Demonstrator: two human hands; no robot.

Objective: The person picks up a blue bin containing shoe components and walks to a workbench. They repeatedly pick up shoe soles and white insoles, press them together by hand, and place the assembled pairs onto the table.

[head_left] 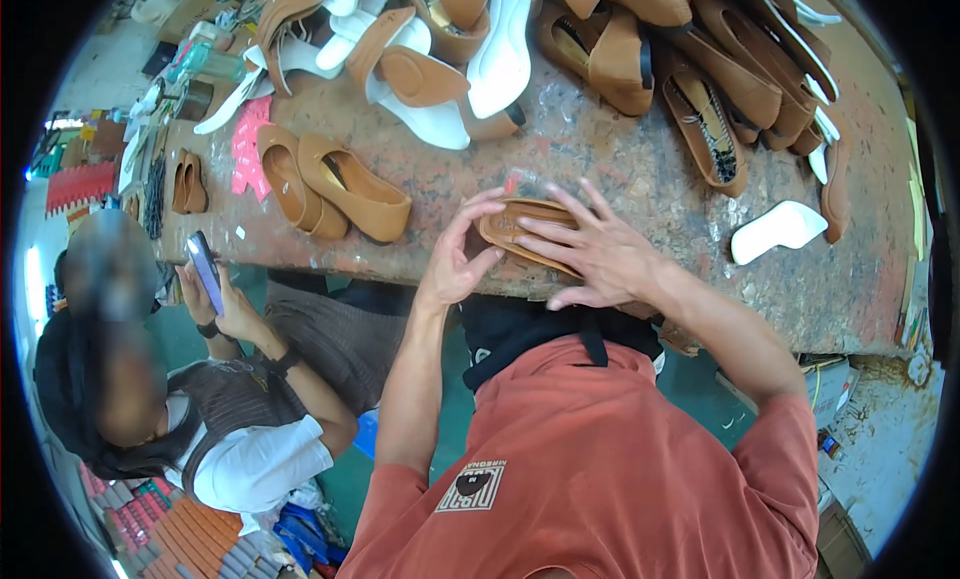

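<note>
A tan slip-on shoe (508, 222) lies at the table's near edge, its opening facing up and its insole showing. My left hand (462, 247) curves around the shoe's left end, with fingers on the far side and thumb on the near side. Spread fingers of my right hand (603, 247) rest flat over the insole and cover the shoe's right part. To the left stands a pair of tan shoes, one shoe (362, 191) leaning against the other (290, 184).
Tan shoes (620, 64) and white insoles (500, 54) are heaped along the worn table's (450, 169) far side. One white insole (778, 233) lies at right. Pink tags (250, 144) lie at left. A person (250, 409) beside me holds a phone (205, 271).
</note>
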